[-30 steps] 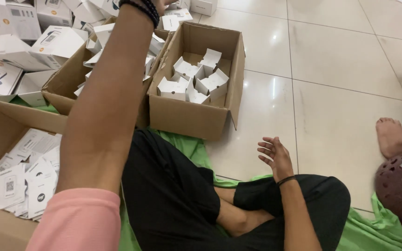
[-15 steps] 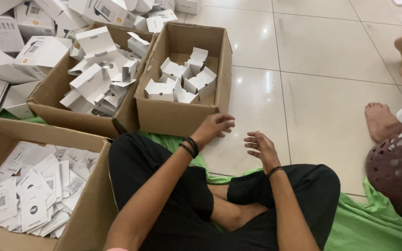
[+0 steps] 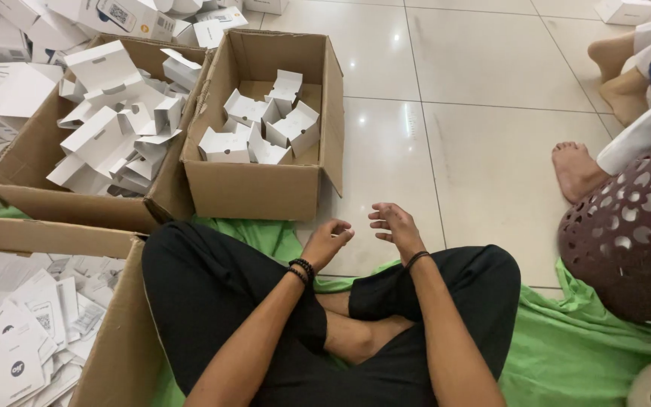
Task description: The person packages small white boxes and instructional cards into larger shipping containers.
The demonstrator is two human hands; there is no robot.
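Note:
I sit cross-legged in black trousers on a green cloth (image 3: 566, 354). My left hand (image 3: 327, 240) rests low in front of my knees, fingers loosely curled, holding nothing. My right hand (image 3: 393, 224) hovers just beside it, fingers spread and relaxed, also without anything in it. Straight ahead of both hands stands an open cardboard box (image 3: 265, 188) with several small folded white carton inserts (image 3: 261, 128) inside.
A wider cardboard box (image 3: 54, 192) full of white cartons sits at the left. Another box (image 3: 114, 332) at my lower left holds several white leaflets. Stacked white packages (image 3: 9, 45) fill the far left. Another person's foot (image 3: 576, 170) and a perforated brown basket (image 3: 631, 241) are at right.
My left arm has come down from reaching far over the boxes to rest beside my right hand in front of my knees. The view has shifted slightly.

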